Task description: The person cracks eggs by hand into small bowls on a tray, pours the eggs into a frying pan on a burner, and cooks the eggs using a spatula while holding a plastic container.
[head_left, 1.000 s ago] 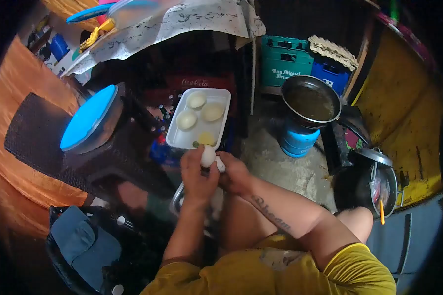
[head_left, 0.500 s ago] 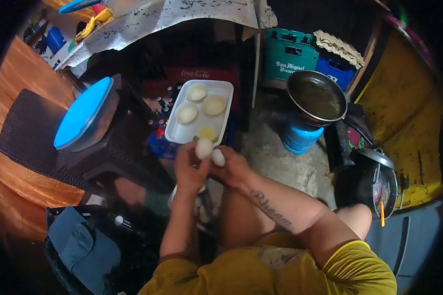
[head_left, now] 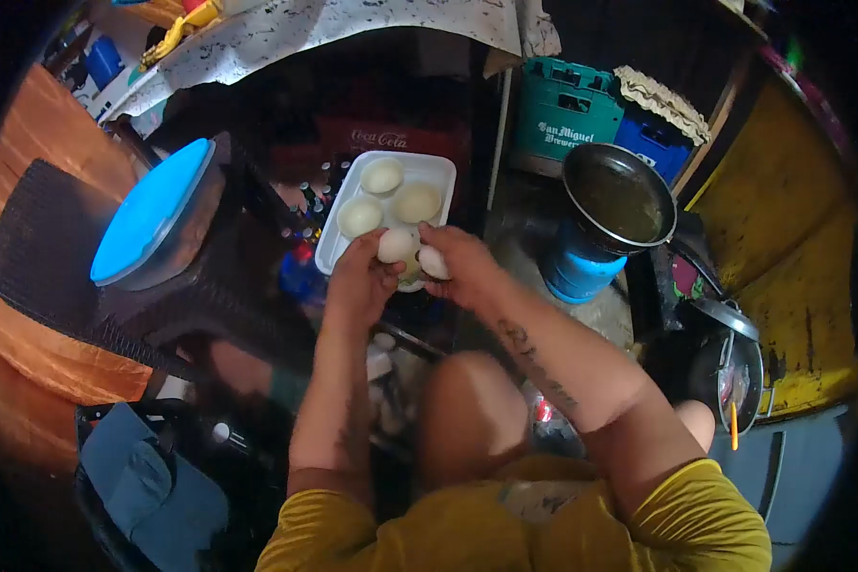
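Note:
My left hand [head_left: 363,276] grips a white egg [head_left: 396,246] between thumb and fingers. Close beside it, my right hand [head_left: 459,263] holds a second white egg [head_left: 434,262]. Whether either shell is whole or cracked I cannot tell. Both hands are over the near end of a white rectangular tray [head_left: 436,169]. Three pale, round, bowl-like pieces [head_left: 382,175] lie farther back in the tray. Below the eggs shows part of a yellowish round thing [head_left: 411,271], mostly covered by my hands.
A frying pan [head_left: 620,195] with dark liquid sits over a blue gas canister [head_left: 582,272] at right. Left of the tray, a blue-lidded container [head_left: 153,210] rests on dark wicker furniture. Bottles [head_left: 307,195] stand beside the tray; a green crate [head_left: 567,110] is behind.
Both hands, with the eggs, have moved up and forward over the tray, now covering more of the yellowish round thing. The view has shifted slightly.

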Tool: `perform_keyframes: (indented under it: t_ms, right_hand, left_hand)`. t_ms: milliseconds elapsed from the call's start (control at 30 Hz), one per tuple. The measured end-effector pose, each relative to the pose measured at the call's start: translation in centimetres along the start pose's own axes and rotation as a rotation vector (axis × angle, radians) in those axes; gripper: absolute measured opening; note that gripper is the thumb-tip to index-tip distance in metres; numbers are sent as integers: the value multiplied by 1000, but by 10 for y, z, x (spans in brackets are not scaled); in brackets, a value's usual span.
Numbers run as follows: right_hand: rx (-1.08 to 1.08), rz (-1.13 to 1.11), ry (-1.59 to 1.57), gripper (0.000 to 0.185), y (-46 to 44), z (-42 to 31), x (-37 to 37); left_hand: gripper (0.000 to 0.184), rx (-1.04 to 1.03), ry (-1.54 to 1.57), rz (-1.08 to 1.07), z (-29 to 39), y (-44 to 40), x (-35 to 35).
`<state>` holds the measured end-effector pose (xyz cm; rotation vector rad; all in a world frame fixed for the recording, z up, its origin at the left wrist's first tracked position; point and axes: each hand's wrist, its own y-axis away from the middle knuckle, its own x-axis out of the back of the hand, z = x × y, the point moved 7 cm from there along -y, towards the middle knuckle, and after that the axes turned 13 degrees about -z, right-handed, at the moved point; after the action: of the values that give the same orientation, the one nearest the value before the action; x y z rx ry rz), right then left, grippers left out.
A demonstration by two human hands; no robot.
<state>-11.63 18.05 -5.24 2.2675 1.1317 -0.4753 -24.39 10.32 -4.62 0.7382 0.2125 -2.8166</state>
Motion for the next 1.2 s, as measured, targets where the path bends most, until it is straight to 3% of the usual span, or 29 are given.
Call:
perform_keyframes:
  t_ms: [67,100,167,233,367,400,467,533,567,633,733,833,1033,1100,1200]
  right_hand:
    - [-51,-71,53,34,-18,-13,-3]
    - [-50,-73,60,34,-30,-17,4]
    - [-115,-269,-113,29,-46,-17,-3]
    - [-116,-248,-163,29,-55,-19,0]
    - [-12,-188,-229,31,-67,-26,7]
    - [-16,-184,-225,31,-73,-28,11]
    - [58,-205,-16,36,-86,-43,17]
    - [90,-164,89,38,-90,-59,17]
    - [129,-124,193,41,-90,-71,16]
    - [113,-113,249,41,-95,-83,14]
    - [136,-105,373,41,-111,-91,19]
    - [163,-157,315,45,-125,-87,28]
    - [192,-183,509,60,-130,-86,32]
    - [210,-123,777,63,-137,-86,39]
    - [239,-137,707,60,-139,-81,44]
  left_hand:
    - [31,-58,-119,-22,10,-11,2]
    - [31,-148,-409,-58,21,-16,0]
    - [31,-246,-696,-84,35,-27,3]
    - [32,-3,446,-142,14,-41,17]
    - [29,42,486,-202,17,-49,18]
    - [34,9,65,-71,18,-54,25]
    - [39,-19,-351,66,30,-63,31]
    - [44,166,-738,31,39,-80,28]
    - [44,166,-736,31,38,-90,32]
    - [41,-50,-928,-20,44,-108,34]
    - [43,-127,-1126,-117,46,-126,33]
    - [45,57,-1015,-147,39,-135,34]
    - [46,77,-1045,-167,25,-144,33]
    - [47,45,-1095,-196,19,-150,36]
    - [49,-2,-1191,-224,22,-152,33]
